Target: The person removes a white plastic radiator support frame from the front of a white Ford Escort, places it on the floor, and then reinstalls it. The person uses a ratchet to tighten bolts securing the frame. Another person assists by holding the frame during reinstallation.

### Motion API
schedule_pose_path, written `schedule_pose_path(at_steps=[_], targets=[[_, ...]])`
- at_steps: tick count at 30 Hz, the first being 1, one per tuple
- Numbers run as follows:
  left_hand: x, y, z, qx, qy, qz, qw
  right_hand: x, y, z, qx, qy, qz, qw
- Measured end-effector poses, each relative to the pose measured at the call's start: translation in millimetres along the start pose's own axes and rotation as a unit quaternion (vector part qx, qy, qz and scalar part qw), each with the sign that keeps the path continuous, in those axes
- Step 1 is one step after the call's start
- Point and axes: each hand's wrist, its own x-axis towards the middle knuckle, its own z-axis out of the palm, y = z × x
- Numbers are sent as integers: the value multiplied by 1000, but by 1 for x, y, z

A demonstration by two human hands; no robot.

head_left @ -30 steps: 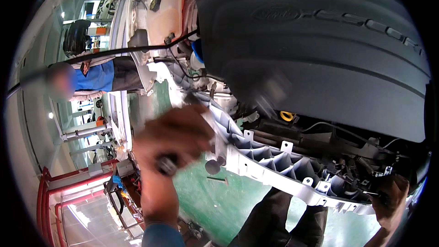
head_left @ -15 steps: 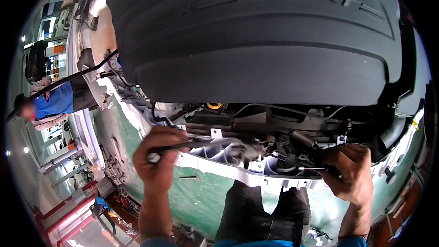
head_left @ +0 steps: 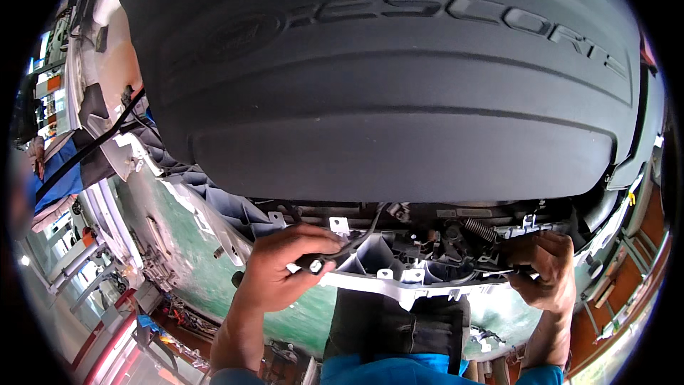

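My left hand (head_left: 281,267) is closed, fingers pinching a black cable (head_left: 350,248) above the pale front crossmember (head_left: 385,286). One cable end, dark with a whitish tip, sticks out past the thumb. From the fingers the cable rises to a small plug (head_left: 399,211) near the engine cover's lower edge. At the right, my right hand (head_left: 543,267) is curled shut on a tool with a slim metal shaft (head_left: 496,271), pointing left; its handle is mostly hidden. Just beside that shaft is the hood latch (head_left: 456,235) with its coil spring (head_left: 479,229).
A big black engine cover (head_left: 399,150) fills the upper view. Metal brackets (head_left: 339,225) stand up along the crossmember. A black rod (head_left: 89,146) slants across the left, near a person in blue (head_left: 57,175). Tools and parts (head_left: 189,321) lie on the green floor.
My view has shifted, showing more of the engine cover. My left hand has moved right along the crossmember with the cable, whose plug now shows. The right hand stays by the latch.
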Motion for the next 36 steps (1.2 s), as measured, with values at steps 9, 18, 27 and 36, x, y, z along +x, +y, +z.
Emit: schedule_pose_path(at_steps=[9,18,27,36], targets=[[13,-5,-4,13,-117,-9,993,5,5,1,23,-23,-12,999],[19,16,-6,111,-173,-100,974,7,2,0,-8,-31,3,999],[15,15,2,130,-128,-142,973,2,-5,2,-18,-29,58,998],[21,13,11,124,-66,-70,988,5,-6,-2,-56,-51,51,996]])
